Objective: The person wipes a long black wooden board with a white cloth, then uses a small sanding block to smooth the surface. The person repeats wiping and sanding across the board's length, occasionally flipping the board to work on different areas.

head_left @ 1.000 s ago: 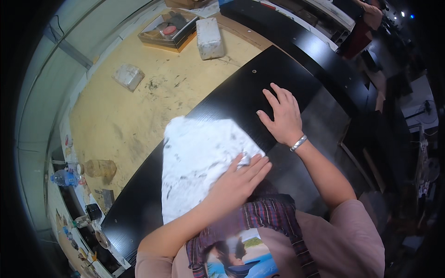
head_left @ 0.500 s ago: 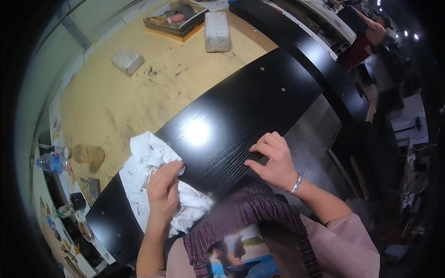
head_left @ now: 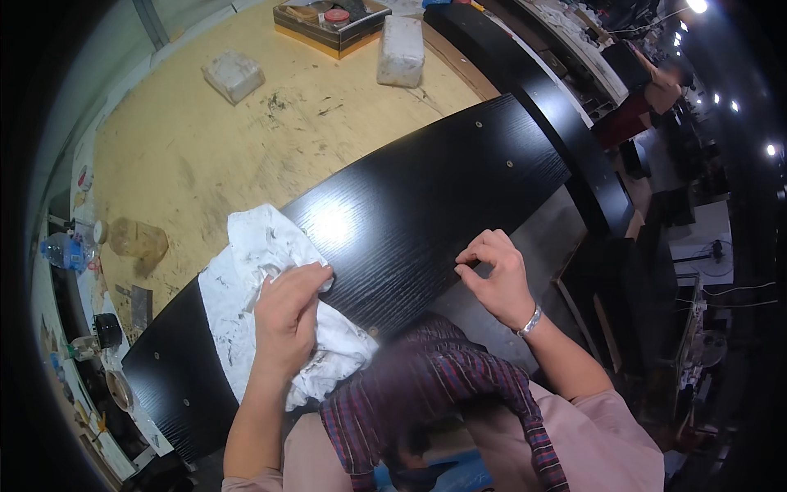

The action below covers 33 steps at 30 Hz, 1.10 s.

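A long black wood-grain panel [head_left: 418,197] lies slantwise in front of me, with small round metal fittings in its face. A white cloth [head_left: 225,307], stained with dark smudges, is draped over its left part. My left hand [head_left: 287,316] is closed on this cloth, its fingertips at the cloth's right edge. At the panel's near edge is my right hand [head_left: 494,275], wearing a silver bracelet; thumb and forefinger meet in a pinch, and whatever might be between them is too small to see.
Behind the panel stretches a stained yellowish tabletop [head_left: 205,164] with two wrapped blocks [head_left: 234,76] and an open box [head_left: 328,37]. A curved black panel [head_left: 533,90] stands at the far right end. Bottles [head_left: 135,238] and a scraper [head_left: 141,305] lie left. A person [head_left: 648,98] is at far right.
My right thumb and forefinger have come together from a wider gap, and the hand has shifted slightly right. My left hand stays on the cloth. The whole view has shifted a little.
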Motion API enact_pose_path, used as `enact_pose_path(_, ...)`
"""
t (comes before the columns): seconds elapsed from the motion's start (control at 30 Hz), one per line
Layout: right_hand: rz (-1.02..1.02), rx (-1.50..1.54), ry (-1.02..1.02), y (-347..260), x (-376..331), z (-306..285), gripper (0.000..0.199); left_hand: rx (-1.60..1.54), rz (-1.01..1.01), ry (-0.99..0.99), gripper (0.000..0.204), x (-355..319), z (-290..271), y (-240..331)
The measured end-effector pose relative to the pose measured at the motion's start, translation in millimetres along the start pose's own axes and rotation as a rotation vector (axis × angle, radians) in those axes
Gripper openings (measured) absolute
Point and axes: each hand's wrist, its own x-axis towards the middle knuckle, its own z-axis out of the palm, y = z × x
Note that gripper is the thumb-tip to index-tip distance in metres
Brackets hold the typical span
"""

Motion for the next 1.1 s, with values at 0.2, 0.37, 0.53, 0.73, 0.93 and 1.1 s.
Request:
enact_pose_path(0.2, 0.033, 0.015, -0.061, -1.1, 3.7, -2.6, 0.015, -0.02, 0.004, 0.005, 0.031, 1.5, 0.7, -1.9)
enact_pose_path(0.37, 0.07, 0.013, -0.11, -8.1, 7.5, -6.3, 0.014, -0.024, 0.006, 0.014, 0.031, 0.7, 1.1, -1.7)
enact_pose_path(0.53, 0.059, -0.008, -0.141, -7.6, 10.7, -6.4, 0.011, -0.02, 0.013, 0.015, 0.031, -0.4, -0.3, -2.2)
enact_pose_path(0.73, 0.078, 0.013, -0.033, 6.1, 10.5, 1.3, 0.002, -0.02, 0.01, 0.012, 0.031, 1.3, -0.1, -1.3)
enact_pose_path(0.93, -0.095, -0.107, 0.199, 38.9, 45.8, -8.1, 0.002, -0.397, -0.023, -0.056, 0.037, 19.6, 30.8, 29.2)
enact_pose_path(1.1, -0.175, -0.32, 0.305, 76.8, 82.6, 4.1, 0.014, -0.032, 0.479, -0.219, 0.04, 54.1, 107.0, 67.2)
